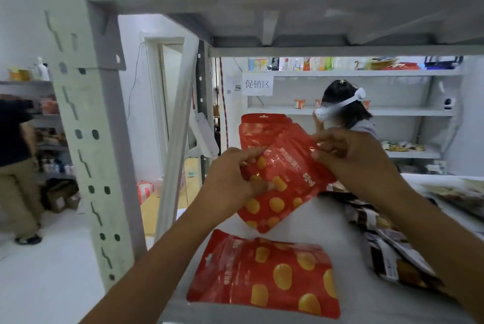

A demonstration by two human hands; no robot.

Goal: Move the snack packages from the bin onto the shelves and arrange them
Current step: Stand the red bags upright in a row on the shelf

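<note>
Partway through, the left hand (235, 174) and right hand (351, 158) pinched a red package (285, 174) over the shelf (327, 219), with upright red packs (258, 128) behind and a flat red pouch (264, 271) unarranged at the front edge.

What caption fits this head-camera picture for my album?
Left hand and right hand hold a red snack pouch at the white shelf.

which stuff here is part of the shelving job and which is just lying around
Part of the job:
- tilted red snack package, held up in the air
- flat red package on the white shelf
- upright red packages behind
- dark packages on the right

Just around:
- paper sign
- far shelves with goods
- person wearing a headset
</note>
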